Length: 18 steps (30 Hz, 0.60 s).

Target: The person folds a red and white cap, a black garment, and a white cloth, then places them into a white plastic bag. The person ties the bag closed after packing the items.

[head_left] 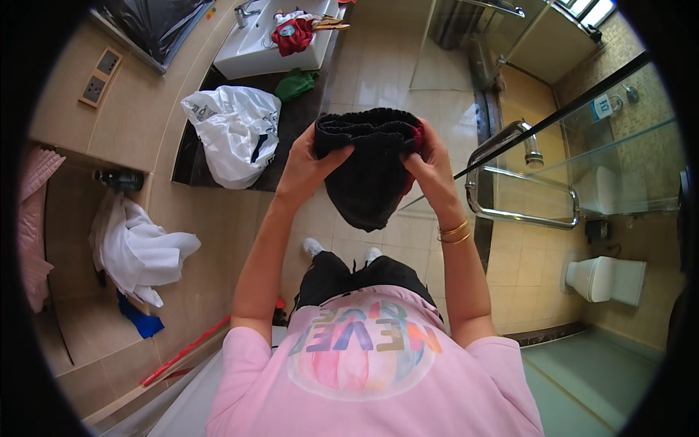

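My two hands hold up a black garment with a gathered elastic edge at the top and some red at its right side. At its left end, my left hand grips the gathered edge, thumb in front. The opposite end is pinched by my right hand, with gold bangles on that wrist. The cloth hangs down in a rounded shape above the tiled floor. To the left, a white plastic bag lies on the dark countertop, with a green cloth beyond it.
A white washbasin holds a red cloth and wooden-looking items at its rim. White cloth and a blue cloth hang at the left. A glass door with a metal handle stands close on the right, a toilet beyond.
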Motion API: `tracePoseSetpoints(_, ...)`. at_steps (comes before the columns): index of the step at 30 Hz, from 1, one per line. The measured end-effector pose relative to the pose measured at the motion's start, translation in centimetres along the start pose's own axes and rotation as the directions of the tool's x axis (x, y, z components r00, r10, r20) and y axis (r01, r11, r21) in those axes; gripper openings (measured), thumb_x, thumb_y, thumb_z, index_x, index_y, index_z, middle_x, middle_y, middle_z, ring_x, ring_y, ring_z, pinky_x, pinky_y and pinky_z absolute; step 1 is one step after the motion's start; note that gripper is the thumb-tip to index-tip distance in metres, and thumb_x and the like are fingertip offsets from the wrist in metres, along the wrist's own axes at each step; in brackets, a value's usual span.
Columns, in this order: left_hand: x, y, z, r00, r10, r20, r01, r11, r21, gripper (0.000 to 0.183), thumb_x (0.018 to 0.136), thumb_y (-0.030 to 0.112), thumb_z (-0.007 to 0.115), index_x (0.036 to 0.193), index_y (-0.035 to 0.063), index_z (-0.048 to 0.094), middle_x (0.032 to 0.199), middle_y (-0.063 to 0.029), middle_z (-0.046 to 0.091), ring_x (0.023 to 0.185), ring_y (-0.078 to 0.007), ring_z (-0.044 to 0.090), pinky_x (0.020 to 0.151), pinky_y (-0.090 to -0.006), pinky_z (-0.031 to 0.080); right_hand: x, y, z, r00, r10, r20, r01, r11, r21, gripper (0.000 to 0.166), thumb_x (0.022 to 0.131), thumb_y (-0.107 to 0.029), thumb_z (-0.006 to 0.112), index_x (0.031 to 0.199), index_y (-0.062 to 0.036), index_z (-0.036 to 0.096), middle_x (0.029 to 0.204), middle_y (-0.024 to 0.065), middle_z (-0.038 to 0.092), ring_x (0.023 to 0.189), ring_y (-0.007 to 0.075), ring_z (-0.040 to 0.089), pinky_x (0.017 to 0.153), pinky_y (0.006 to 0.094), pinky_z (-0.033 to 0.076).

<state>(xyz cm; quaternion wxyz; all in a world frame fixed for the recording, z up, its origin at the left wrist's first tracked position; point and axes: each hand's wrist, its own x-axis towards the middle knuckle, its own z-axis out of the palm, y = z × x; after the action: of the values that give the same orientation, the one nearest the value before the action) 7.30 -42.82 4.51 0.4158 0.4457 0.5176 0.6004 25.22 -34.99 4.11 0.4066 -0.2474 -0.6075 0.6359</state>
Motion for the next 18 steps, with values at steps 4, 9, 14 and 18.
tracePoseSetpoints(4,0.4,1.1,-0.2,0.998,0.061,0.027,-0.062,0.997,0.044,0.028,0.074,0.003,0.064,0.100,0.0016,0.052,0.090,-0.0003,0.057,0.084,-0.0063,0.050,0.077,-0.0206,0.041,0.0,2.0,-1.1,0.991,-0.033,0.131,0.052,0.989,-0.141,0.046,0.069,-0.009,0.061,0.111,0.0014,0.044,0.095,0.0039,0.054,0.087,0.0108,0.048,0.081,0.0231,0.039)
tracePoseSetpoints(9,0.6,2.0,-0.6,0.999,0.041,0.030,-0.043,0.996,0.077,0.030,0.074,0.002,0.064,0.100,0.0014,0.051,0.093,-0.0007,0.057,0.085,-0.0068,0.051,0.078,-0.0207,0.041,-0.2,4.2,0.2,0.988,0.068,0.139,-0.059,0.996,-0.073,0.043,0.070,-0.008,0.066,0.108,0.0012,0.047,0.092,0.0029,0.055,0.084,0.0097,0.048,0.078,0.0237,0.041)
tracePoseSetpoints(14,0.0,1.7,-3.1,0.987,0.144,-0.068,-0.146,0.989,-0.032,0.039,0.077,0.012,0.062,0.112,0.0013,0.047,0.102,-0.0028,0.054,0.094,-0.0087,0.050,0.084,-0.0224,0.039,1.0,4.8,1.0,0.992,0.074,0.106,-0.079,0.996,0.038,0.030,0.073,-0.002,0.058,0.102,0.0033,0.049,0.086,0.0018,0.054,0.080,0.0081,0.046,0.073,0.0217,0.041)
tracePoseSetpoints(18,-0.1,-2.0,-5.7,0.964,0.248,-0.097,-0.249,0.969,0.008,0.046,0.087,0.031,0.049,0.122,0.0015,0.040,0.110,-0.0035,0.051,0.105,-0.0120,0.045,0.092,-0.0263,0.034,2.2,2.1,2.4,0.985,0.031,0.167,-0.065,0.977,0.203,0.024,0.076,-0.001,0.052,0.099,0.0038,0.048,0.085,0.0011,0.053,0.079,0.0074,0.046,0.073,0.0205,0.040)
